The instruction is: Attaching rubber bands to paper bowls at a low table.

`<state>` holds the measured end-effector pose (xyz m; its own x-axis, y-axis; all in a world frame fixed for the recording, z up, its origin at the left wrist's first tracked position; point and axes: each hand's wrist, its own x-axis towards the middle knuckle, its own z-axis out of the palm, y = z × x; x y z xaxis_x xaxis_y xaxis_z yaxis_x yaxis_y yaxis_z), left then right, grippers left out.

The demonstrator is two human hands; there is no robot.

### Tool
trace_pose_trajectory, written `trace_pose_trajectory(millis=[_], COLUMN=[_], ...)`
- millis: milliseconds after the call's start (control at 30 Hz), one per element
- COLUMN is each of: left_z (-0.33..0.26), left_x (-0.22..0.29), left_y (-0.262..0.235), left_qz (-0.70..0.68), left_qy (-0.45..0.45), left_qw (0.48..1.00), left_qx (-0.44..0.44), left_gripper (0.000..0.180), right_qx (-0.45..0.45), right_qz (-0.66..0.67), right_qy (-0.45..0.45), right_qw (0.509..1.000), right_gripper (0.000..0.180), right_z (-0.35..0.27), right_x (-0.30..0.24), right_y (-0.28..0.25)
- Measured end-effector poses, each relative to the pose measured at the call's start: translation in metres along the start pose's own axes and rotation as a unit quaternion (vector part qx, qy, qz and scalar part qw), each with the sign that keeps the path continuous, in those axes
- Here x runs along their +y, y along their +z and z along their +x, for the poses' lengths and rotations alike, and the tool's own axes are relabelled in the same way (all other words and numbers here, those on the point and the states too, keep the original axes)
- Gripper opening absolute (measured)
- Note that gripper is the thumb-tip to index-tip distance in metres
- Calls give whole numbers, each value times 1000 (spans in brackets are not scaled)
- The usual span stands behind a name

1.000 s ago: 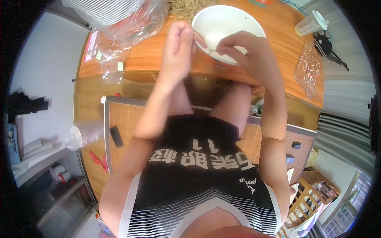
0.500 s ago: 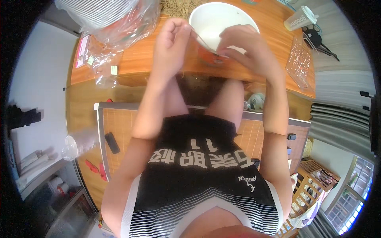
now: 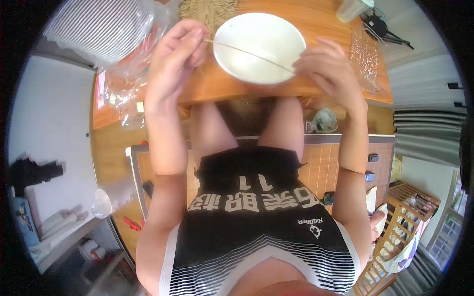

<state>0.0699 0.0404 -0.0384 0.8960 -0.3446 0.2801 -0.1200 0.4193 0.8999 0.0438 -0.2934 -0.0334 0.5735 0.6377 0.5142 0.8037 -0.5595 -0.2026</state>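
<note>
A thin beige cord [image 3: 249,53] stretches straight across the mouth of a white round tub [image 3: 261,32] on the wooden table. My left hand [image 3: 175,61], at the tub's left, pinches one end between thumb and fingers. On the tub's right side, my slightly blurred right hand [image 3: 330,69] has its fingertips closed on the cord's other end. Behind my left hand lies a heap of similar beige cords [image 3: 210,12].
Plastic-wrapped white ribbed items [image 3: 101,29] sit at the table's far left, with crumpled clear film [image 3: 126,91] nearer me. A clear bag with small reddish bits [image 3: 364,61], a lidded cup [image 3: 351,10] and a black device [image 3: 375,30] are at the right.
My hands have moved apart, the left one leftward, and the cord between them now spans a longer stretch. The whole view has shifted slightly.
</note>
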Motion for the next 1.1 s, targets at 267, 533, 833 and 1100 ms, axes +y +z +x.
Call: trace_pose_trajectory(millis=[267, 533, 833, 1100], left_z=[-5, -23, -87, -70], left_x=[-18, -36, -69, -47], left_y=[-4, -3, -16, 20], left_qz=[-177, -265, -308, -549], left_qy=[22, 60, 4, 8], left_qw=[980, 961, 942, 825], left_qx=[-90, 42, 133, 132], left_gripper=[31, 44, 46, 54], right_qx=[265, 161, 98, 213], right_qz=[-161, -88, -106, 304], right_qy=[128, 73, -7, 191], right_qw=[942, 980, 989, 909], right_gripper=[29, 32, 29, 46], right_z=[-29, -2, -8, -3], right_x=[26, -85, -10, -125], right_y=[-14, 51, 15, 120])
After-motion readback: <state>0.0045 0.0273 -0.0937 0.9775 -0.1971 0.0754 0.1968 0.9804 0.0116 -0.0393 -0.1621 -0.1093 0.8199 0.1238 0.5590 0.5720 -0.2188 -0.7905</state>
